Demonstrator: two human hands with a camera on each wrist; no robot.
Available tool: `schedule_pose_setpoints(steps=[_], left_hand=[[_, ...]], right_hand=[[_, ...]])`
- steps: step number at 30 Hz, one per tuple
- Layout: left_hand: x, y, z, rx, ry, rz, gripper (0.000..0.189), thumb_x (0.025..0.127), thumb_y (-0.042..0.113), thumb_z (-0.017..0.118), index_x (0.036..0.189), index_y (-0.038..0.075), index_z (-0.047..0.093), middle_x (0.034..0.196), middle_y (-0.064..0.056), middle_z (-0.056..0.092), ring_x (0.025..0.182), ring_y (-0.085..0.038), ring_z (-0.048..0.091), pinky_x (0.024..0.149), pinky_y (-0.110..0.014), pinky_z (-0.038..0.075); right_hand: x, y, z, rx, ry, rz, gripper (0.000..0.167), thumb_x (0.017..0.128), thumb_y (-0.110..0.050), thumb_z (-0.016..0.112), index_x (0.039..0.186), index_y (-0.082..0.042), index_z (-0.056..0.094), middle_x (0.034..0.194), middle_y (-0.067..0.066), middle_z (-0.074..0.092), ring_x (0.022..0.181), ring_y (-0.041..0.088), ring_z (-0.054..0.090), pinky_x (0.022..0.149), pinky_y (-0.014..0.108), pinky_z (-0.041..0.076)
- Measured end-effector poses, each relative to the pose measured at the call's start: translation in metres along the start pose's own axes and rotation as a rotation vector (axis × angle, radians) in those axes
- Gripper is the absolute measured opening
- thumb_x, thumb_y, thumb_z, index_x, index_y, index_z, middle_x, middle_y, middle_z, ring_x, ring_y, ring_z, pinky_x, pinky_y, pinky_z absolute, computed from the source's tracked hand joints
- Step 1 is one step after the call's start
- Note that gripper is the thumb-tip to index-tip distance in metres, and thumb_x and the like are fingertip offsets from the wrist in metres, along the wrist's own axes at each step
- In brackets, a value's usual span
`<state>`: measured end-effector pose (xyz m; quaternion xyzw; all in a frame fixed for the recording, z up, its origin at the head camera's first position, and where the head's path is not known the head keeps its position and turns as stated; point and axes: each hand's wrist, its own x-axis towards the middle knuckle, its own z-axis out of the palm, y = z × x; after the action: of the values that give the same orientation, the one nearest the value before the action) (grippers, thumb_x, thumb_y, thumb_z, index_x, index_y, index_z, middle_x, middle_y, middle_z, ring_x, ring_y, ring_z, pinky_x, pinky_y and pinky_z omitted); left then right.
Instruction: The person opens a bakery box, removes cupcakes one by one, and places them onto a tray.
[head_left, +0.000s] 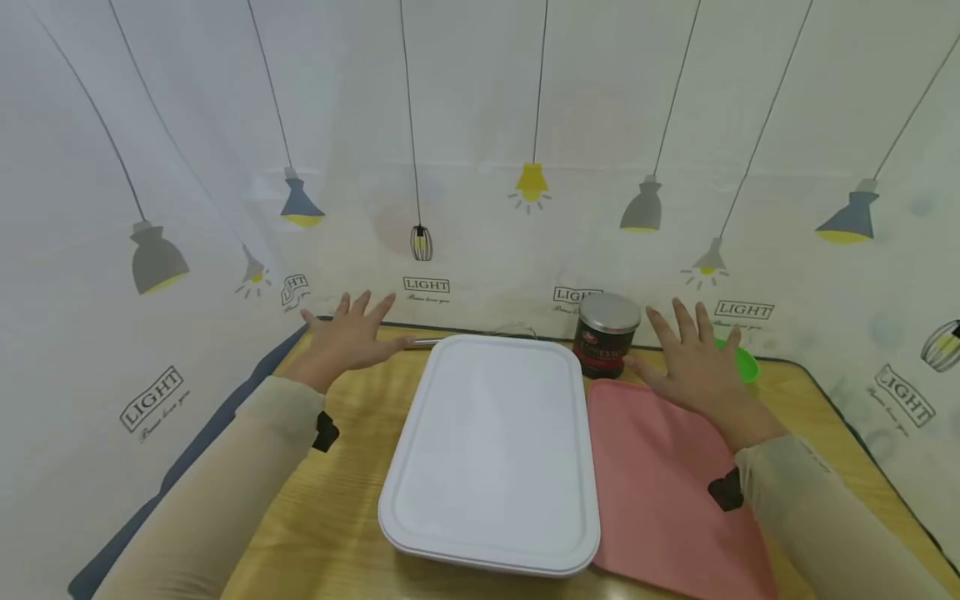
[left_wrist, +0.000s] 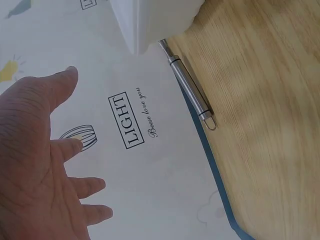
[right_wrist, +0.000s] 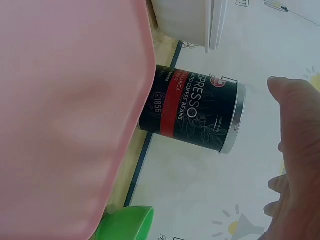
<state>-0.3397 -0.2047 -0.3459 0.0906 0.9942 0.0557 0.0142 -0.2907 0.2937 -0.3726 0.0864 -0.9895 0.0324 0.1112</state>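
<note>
My left hand (head_left: 347, 340) is raised with its fingers spread, left of a white lidded box (head_left: 498, 450). Nothing is in it. Behind the box lies a metal whisk, whose steel handle (left_wrist: 190, 87) with a wire hanging loop shows in the left wrist view. My right hand (head_left: 693, 367), likewise spread and holding nothing, hovers over the far part of a pink tray (head_left: 660, 475). Just left of that hand stands a black and red espresso coffee tin (head_left: 606, 337) with a silver lid. A green bowl (right_wrist: 125, 224) sits behind the right hand.
A wooden table (head_left: 330, 492) carries everything. The white box fills its middle, with the pink tray against its right side. At the back and sides hangs a pale curtain (head_left: 480, 125) printed with lamps. Dark blue edging (head_left: 202, 442) runs along the table's left side.
</note>
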Motion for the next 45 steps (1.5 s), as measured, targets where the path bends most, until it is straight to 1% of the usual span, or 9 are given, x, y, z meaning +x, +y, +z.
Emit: schedule_pose_setpoints(steps=[7, 10, 16, 21, 24, 28, 32, 36, 45], left_hand=[[-0.010, 0.003, 0.002, 0.027, 0.013, 0.018, 0.096, 0.088, 0.084, 0.034, 0.163, 0.028, 0.012, 0.166, -0.019, 0.014, 0.149, -0.050, 0.009, 0.093, -0.088, -0.010], [-0.016, 0.005, 0.007, 0.003, 0.005, 0.027, 0.099, 0.086, 0.087, 0.033, 0.163, 0.029, 0.012, 0.165, -0.019, 0.018, 0.149, -0.048, 0.015, 0.096, -0.088, -0.004], [-0.026, 0.016, 0.017, -0.151, -0.053, 0.058, 0.098, 0.091, 0.078, 0.042, 0.163, 0.018, 0.011, 0.161, -0.022, 0.026, 0.142, -0.047, 0.032, 0.104, -0.076, 0.029], [-0.032, 0.022, 0.026, -0.218, -0.102, 0.081, 0.083, 0.099, 0.062, 0.047, 0.152, -0.001, 0.039, 0.137, -0.022, 0.059, 0.123, -0.040, 0.057, 0.100, -0.057, 0.047], [-0.036, 0.026, 0.030, -0.248, -0.140, 0.084, 0.072, 0.100, 0.056, 0.050, 0.140, -0.004, 0.054, 0.125, -0.020, 0.066, 0.099, -0.031, 0.069, 0.088, -0.048, 0.055], [-0.041, 0.033, 0.030, -0.291, -0.158, 0.067, 0.058, 0.100, 0.050, 0.056, 0.123, -0.002, 0.068, 0.099, -0.013, 0.072, 0.069, -0.021, 0.069, 0.068, -0.036, 0.057], [-0.044, 0.042, 0.028, -0.327, -0.154, 0.062, 0.044, 0.098, 0.045, 0.062, 0.106, 0.004, 0.076, 0.077, -0.004, 0.069, 0.063, -0.018, 0.067, 0.059, -0.032, 0.056], [-0.045, 0.047, 0.031, -0.378, -0.170, 0.047, 0.038, 0.096, 0.040, 0.068, 0.100, 0.004, 0.077, 0.080, -0.008, 0.071, 0.068, -0.023, 0.069, 0.056, -0.030, 0.057], [-0.045, 0.053, 0.039, -0.448, -0.189, -0.010, 0.031, 0.094, 0.033, 0.072, 0.092, 0.002, 0.075, 0.073, -0.009, 0.069, 0.062, -0.020, 0.068, 0.054, -0.031, 0.058]], right_hand=[[-0.008, -0.009, 0.003, 0.012, 0.005, -0.020, 0.093, 0.094, -0.076, 0.037, 0.161, -0.014, 0.019, 0.164, 0.025, 0.013, 0.148, 0.052, 0.007, 0.101, 0.085, 0.003], [-0.015, -0.013, 0.005, 0.075, -0.009, -0.034, 0.092, 0.096, -0.072, 0.039, 0.161, -0.010, 0.021, 0.163, 0.026, 0.017, 0.148, 0.051, 0.012, 0.104, 0.082, 0.011], [-0.027, -0.026, 0.009, 0.288, -0.052, -0.068, 0.086, 0.099, -0.062, 0.048, 0.156, -0.001, 0.030, 0.158, 0.030, 0.026, 0.141, 0.053, 0.029, 0.107, 0.071, 0.030], [-0.035, -0.040, 0.016, 0.511, -0.130, -0.065, 0.077, 0.101, -0.053, 0.053, 0.154, -0.001, 0.033, 0.151, 0.026, 0.042, 0.135, 0.049, 0.042, 0.102, 0.066, 0.039], [-0.039, -0.051, 0.020, 0.575, -0.215, -0.018, 0.076, 0.101, -0.054, 0.052, 0.150, 0.003, 0.039, 0.140, 0.026, 0.054, 0.128, 0.045, 0.051, 0.099, 0.060, 0.046], [-0.041, -0.062, 0.023, 0.617, -0.254, 0.027, 0.069, 0.099, -0.053, 0.056, 0.143, 0.001, 0.050, 0.124, 0.016, 0.066, 0.115, 0.033, 0.062, 0.092, 0.048, 0.053], [-0.041, -0.068, 0.025, 0.774, -0.266, 0.060, 0.047, 0.098, -0.042, 0.065, 0.128, -0.007, 0.062, 0.109, 0.008, 0.072, 0.100, 0.024, 0.068, 0.083, 0.042, 0.057], [-0.042, -0.072, 0.029, 0.945, -0.310, 0.072, 0.032, 0.096, -0.034, 0.070, 0.112, -0.007, 0.063, 0.100, 0.008, 0.072, 0.093, 0.024, 0.070, 0.080, 0.043, 0.059], [-0.043, -0.078, 0.038, 1.038, -0.351, 0.140, 0.036, 0.095, -0.031, 0.071, 0.113, -0.002, 0.060, 0.101, 0.009, 0.071, 0.089, 0.023, 0.068, 0.080, 0.042, 0.059]])
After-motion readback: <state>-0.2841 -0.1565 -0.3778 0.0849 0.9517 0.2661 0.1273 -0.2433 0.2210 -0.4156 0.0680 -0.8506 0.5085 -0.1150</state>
